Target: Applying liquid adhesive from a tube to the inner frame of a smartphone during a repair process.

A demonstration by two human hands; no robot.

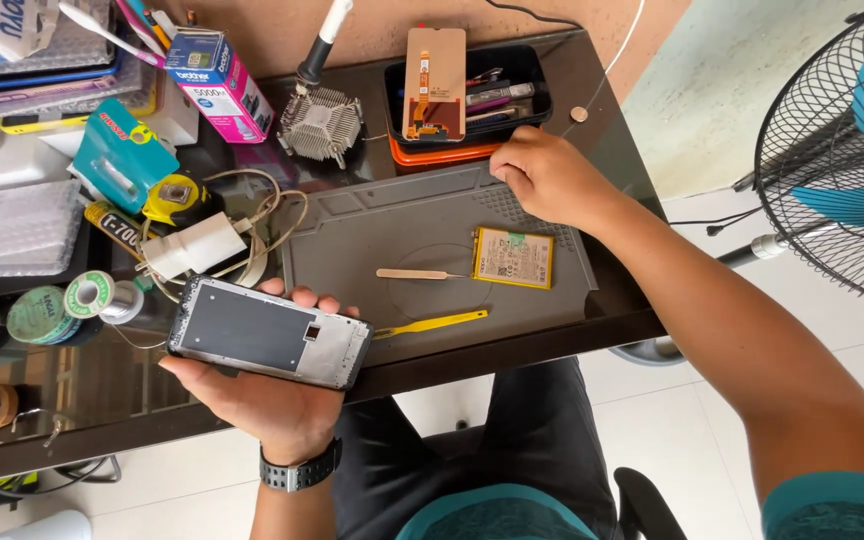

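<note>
Holding an opened phone frame in the left hand, palm up, fingers curled around the far edge and thumb under the near one, out past the front edge of the dark desk. Frame turned inner face upward: dark panel in the middle, pale metal border, screen absent. Reaching with the right hand to the back edge of the grey repair mat, fingers bunched and folded under, knuckles up, touching the mat just in front of the orange-bottomed black tray; whether anything small is pinched there, impossible to tell.

On the mat: a yellow-edged flat battery right of centre, a thin pale pry stick just beside it, a yellow plastic pry tool near the front edge, close to the frame's right corner. Leaning in the tray, a replacement screen panel with its copper-coloured back showing. At left, clutter: white charger, solder spool, finned metal heatsink. Standing fan at far right.

Judged good practice here: keeping the frame level and supported along both long edges rather than squeezed, bringing it back over the mat so loose parts land safely, and picking tiny items with fingertips only, clear of the battery.
</note>
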